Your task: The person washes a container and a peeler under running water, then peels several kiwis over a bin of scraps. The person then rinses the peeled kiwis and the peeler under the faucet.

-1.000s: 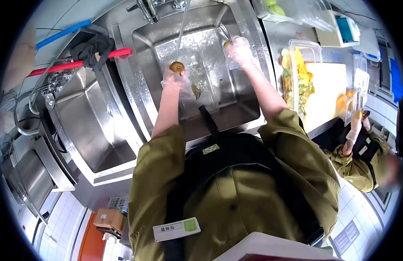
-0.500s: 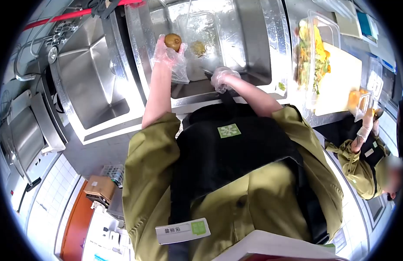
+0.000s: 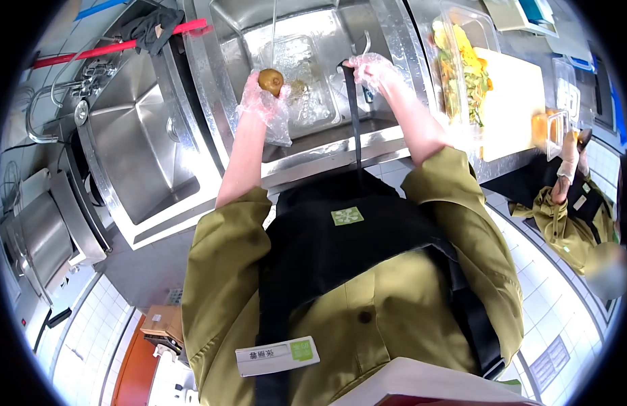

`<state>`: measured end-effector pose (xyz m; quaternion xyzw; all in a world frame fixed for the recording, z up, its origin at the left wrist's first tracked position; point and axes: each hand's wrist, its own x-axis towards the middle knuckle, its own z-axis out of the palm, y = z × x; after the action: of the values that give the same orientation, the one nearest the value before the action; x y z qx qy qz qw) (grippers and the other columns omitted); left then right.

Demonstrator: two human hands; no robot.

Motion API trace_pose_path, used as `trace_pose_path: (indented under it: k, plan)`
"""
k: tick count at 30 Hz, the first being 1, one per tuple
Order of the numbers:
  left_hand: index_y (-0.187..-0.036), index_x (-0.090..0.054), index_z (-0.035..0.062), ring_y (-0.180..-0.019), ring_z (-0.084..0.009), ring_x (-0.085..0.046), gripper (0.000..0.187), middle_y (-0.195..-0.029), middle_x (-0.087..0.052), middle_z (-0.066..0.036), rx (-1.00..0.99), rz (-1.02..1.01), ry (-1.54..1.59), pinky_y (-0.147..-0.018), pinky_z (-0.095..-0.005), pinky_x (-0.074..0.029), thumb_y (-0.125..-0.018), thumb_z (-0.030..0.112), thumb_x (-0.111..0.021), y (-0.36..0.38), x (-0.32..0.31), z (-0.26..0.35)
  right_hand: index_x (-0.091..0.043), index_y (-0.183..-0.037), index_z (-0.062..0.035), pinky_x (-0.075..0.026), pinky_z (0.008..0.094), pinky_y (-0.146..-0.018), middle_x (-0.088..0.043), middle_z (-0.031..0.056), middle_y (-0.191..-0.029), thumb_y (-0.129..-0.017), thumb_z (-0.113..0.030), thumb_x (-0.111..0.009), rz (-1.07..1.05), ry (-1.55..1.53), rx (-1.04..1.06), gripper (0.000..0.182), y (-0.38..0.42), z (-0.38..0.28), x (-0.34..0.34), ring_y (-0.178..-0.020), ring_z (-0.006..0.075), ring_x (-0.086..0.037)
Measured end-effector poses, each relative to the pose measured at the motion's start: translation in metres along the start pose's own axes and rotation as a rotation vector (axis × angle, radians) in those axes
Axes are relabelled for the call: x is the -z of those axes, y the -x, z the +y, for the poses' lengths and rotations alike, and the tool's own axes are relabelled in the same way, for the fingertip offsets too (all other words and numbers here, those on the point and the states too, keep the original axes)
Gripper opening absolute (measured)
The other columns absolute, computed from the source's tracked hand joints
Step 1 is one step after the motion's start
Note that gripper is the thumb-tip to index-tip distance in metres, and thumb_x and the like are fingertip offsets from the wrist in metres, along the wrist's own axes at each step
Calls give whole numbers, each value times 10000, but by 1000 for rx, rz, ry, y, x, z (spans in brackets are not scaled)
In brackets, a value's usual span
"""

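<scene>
My left hand (image 3: 261,101), in a clear plastic glove, is closed around a brown kiwi (image 3: 271,82) over the sink. Its fingers wrap the fruit from the left and below. My right hand (image 3: 373,72), also gloved, is pinched on the upper end of a black apron strap (image 3: 355,118), which stretches down to my black apron (image 3: 313,223). A thin, curved shiny piece (image 3: 366,42) shows above this hand, and a dark handle-like end (image 3: 368,94) below it. Between the hands, a clear tray (image 3: 321,101) lies in the sink with peelings (image 3: 298,91) in it.
A second metal sink (image 3: 141,135) stands to the left, with a red bar (image 3: 117,49) behind it. At right are a clear container (image 3: 462,74) of yellow and green peelings and a white cutting board (image 3: 513,101). A gloved co-worker (image 3: 577,203) works beyond it.
My right hand has risen from the sink's near side, moving up and right, and draws the black strap up taut. My left hand keeps its hold on the kiwi, almost unmoved.
</scene>
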<state>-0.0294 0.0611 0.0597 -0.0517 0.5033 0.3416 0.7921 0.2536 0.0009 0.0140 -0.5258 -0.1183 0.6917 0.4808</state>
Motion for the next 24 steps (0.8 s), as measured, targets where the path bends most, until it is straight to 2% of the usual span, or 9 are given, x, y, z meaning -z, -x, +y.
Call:
trace_pose_path:
  k: [1,2,5,8,11,14,17,20,24]
  plan:
    - [-1102,-469,110,-963,-237,-501,330,-1078,-487,-72,-4,-25,-16,-707,-361,-507,-862,334,-502,1,2,2,-565,-953,135,-494,262,-525,-615,218,-933,-791,43,-504,86,51,34,197,-13,0,3,-591,191,-576]
    - [-1077,-476,116,-949,-230,-505,312,-1037,-504,-66,3,15,-13,-695,-361,-508,-864,343,-493,5,3,4,-590,-921,68,-377,239,-354,-629,151,-736,-791,50,-458,174,23,9,186,-5,-14,-12,-429,151,-460]
    - [-1069,-475,117,-935,-229,-507,319,-1034,-502,-67,2,46,-34,-687,-362,-508,-857,354,-500,4,10,7,-637,-853,4,-381,260,-368,-614,69,-691,-808,16,-478,356,79,48,166,13,-48,-52,-420,144,-485]
    - [-1057,-478,120,-905,-232,-514,327,-1028,-497,-68,27,26,-48,-674,-352,-509,-850,372,-501,0,14,7,-605,-914,34,-299,228,-323,-598,103,-694,-821,-35,-520,483,305,16,144,4,-57,-62,-400,101,-417]
    - [-1050,-478,119,-891,-236,-515,327,-1023,-497,-68,40,1,-50,-663,-348,-508,-846,374,-502,-9,21,5,-616,-852,15,-303,240,-330,-531,43,-570,-801,-70,-586,453,829,56,103,-36,-53,-28,-382,114,-415]
    - [-1040,-479,112,-872,-238,-518,338,-1011,-495,-71,41,20,-43,-646,-364,-507,-838,382,-510,-17,23,5,-620,-814,-7,-345,258,-359,-556,30,-565,-783,-113,-638,526,282,155,112,-61,-43,-15,-405,125,-460]
    - [-1043,-478,109,-855,-237,-521,355,-1003,-494,-78,75,-12,-76,-641,-365,-507,-836,395,-512,-25,26,7,-637,-802,-9,-407,266,-440,-602,44,-617,-764,-167,-682,479,174,261,169,7,-67,-48,-494,128,-537]
    - [-1024,-478,97,-843,-224,-528,342,-962,-509,-74,110,43,-84,-650,-353,-508,-842,386,-492,-32,20,9,-651,-812,-36,-424,292,-550,-560,37,-578,-749,-316,-683,735,920,315,289,112,-101,-68,-544,133,-526]
    - [-1037,-451,80,-836,-184,-555,313,-940,-541,-62,127,-96,-116,-681,-319,-511,-826,286,-556,-44,17,6,-623,-851,-37,-391,267,-537,-513,15,-625,-775,-322,-598,853,875,601,296,253,-75,-56,-564,115,-474]
